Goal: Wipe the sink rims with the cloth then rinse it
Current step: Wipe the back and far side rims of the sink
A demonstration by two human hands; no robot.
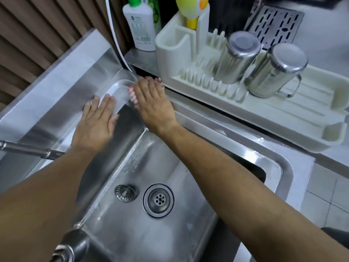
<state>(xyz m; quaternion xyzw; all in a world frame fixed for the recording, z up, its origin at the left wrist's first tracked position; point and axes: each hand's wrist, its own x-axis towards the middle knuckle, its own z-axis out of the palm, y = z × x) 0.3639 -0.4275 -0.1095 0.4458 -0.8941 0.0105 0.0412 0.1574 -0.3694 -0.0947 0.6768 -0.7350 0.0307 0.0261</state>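
Observation:
The stainless steel sink has a bare right rim (207, 120). My right hand (154, 106) lies over the far corner of the rim, pressing down a red-and-white patterned cloth (131, 94). Only the edges of the cloth peek out beside my palm and at my fingertips. My left hand (94, 125) rests flat on the left rim with fingers extended and nothing in it. The basin floor is wet, with water drops near the back wall.
A tap spout (28, 148) crosses under my left forearm, and a hose fitting (71, 246) sits at the bottom. In the basin are a drain (160, 200) and a loose strainer (125, 192). A cream dish rack (283, 114) holds two steel jugs (238, 55). A white soap bottle (139, 25) stands behind.

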